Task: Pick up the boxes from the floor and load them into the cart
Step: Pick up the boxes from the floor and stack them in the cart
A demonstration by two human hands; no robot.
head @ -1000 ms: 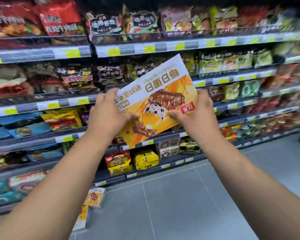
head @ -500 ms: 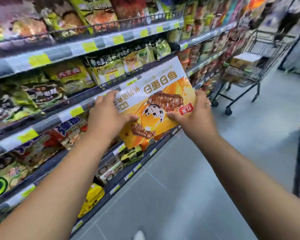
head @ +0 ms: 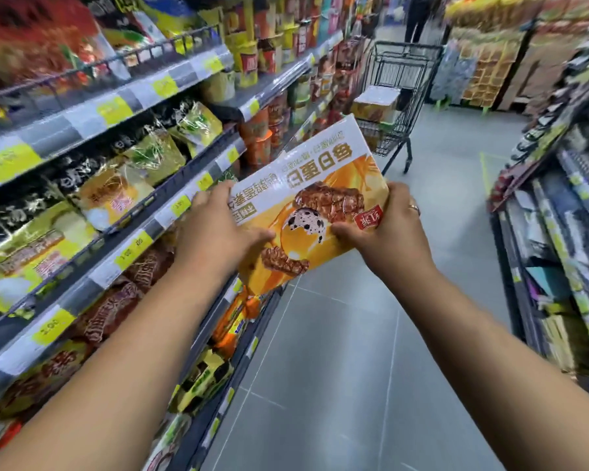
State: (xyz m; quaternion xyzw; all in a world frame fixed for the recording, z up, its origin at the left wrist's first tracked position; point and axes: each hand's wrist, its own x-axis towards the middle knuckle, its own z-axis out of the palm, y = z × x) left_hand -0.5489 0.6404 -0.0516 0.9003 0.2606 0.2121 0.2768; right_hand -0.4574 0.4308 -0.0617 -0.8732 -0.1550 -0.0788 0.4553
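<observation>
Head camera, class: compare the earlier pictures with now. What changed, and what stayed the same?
The view swung right, from facing the shelves to looking down the aisle, so the cart now stands ahead beyond the box. Nothing was let go: left hand and right hand still grip its sides.

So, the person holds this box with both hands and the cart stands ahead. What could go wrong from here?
1. The left hand and the right hand grip the box only at its near corners. The far part hangs free, so it may tilt or slip.
2. The box is close beside the shelf edge on the left and could catch packets there.
3. The cart stands on wheels, so a bump while loading might roll it away.
</observation>
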